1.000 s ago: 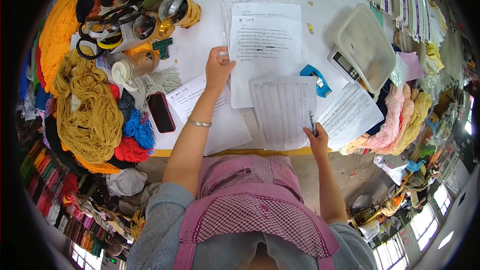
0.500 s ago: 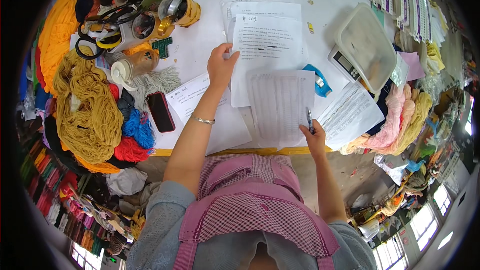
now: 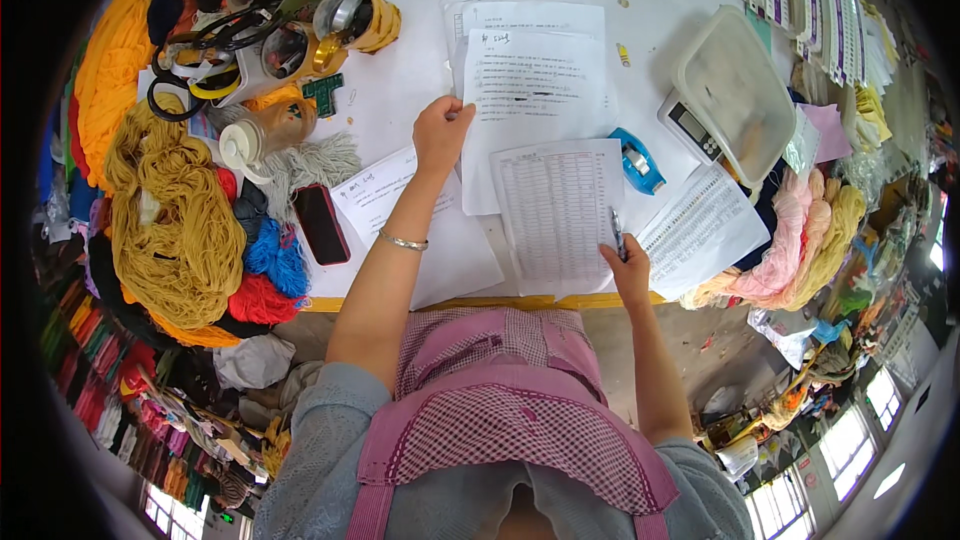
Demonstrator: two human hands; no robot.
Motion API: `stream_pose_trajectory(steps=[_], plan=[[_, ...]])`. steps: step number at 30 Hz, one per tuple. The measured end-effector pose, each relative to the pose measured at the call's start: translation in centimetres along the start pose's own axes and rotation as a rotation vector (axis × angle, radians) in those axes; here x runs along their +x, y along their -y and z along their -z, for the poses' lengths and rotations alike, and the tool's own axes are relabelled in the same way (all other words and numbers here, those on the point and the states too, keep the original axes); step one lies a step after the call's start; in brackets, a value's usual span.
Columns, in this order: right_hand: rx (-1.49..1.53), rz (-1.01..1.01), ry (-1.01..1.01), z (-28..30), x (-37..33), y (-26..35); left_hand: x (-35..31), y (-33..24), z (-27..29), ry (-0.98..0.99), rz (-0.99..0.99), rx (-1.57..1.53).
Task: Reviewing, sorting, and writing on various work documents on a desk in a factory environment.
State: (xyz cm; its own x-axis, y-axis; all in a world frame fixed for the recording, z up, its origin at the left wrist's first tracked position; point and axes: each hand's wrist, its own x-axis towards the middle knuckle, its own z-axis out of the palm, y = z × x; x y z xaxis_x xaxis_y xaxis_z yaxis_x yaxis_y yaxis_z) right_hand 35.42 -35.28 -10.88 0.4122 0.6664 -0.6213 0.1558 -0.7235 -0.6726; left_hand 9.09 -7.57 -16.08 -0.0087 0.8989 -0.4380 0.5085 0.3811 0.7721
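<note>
My right hand [image 3: 627,268] is closed around a pen [image 3: 616,226]. It rests at the right edge of a sheet with a printed table grid [image 3: 560,215], close to the front of the table. Farther up and to the left, my left hand [image 3: 443,135] has its thumb and fingers drawn together at the left edge of a printed text sheet [image 3: 530,75]. Whether it pinches the paper or something small, I cannot make out. The grid sheet overlaps the lower part of that text sheet. A blue tape dispenser [image 3: 638,162] lies just right of the grid sheet.
At left are a phone [image 3: 321,225], a lidded plastic jar [image 3: 262,140], scissors [image 3: 205,90] and heaped yarn [image 3: 175,210]. A scale [image 3: 688,130] carrying a clear plastic tub [image 3: 735,90], another printed sheet [image 3: 705,230] and pink yarn [image 3: 780,230] stand at right.
My left fingers have drawn together and sit slightly lower. The grid sheet's top has shifted a little left, and its printing shows more clearly. My right hand keeps the pen.
</note>
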Motion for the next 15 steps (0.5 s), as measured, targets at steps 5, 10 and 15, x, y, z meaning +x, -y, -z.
stream_pose_trajectory(steps=[5,10,15], plan=[[0.055,-0.006,0.015,-0.4,0.0,0.7,0.0,0.0,0.1,0.006,-0.003,-0.002],[0.106,-0.03,0.028,-0.8,0.1,1.7,0.1,0.2,0.1,0.019,0.034,-0.025],[0.092,-0.025,0.034,-0.8,0.0,1.7,0.0,0.1,0.0,0.023,0.08,-0.077]])
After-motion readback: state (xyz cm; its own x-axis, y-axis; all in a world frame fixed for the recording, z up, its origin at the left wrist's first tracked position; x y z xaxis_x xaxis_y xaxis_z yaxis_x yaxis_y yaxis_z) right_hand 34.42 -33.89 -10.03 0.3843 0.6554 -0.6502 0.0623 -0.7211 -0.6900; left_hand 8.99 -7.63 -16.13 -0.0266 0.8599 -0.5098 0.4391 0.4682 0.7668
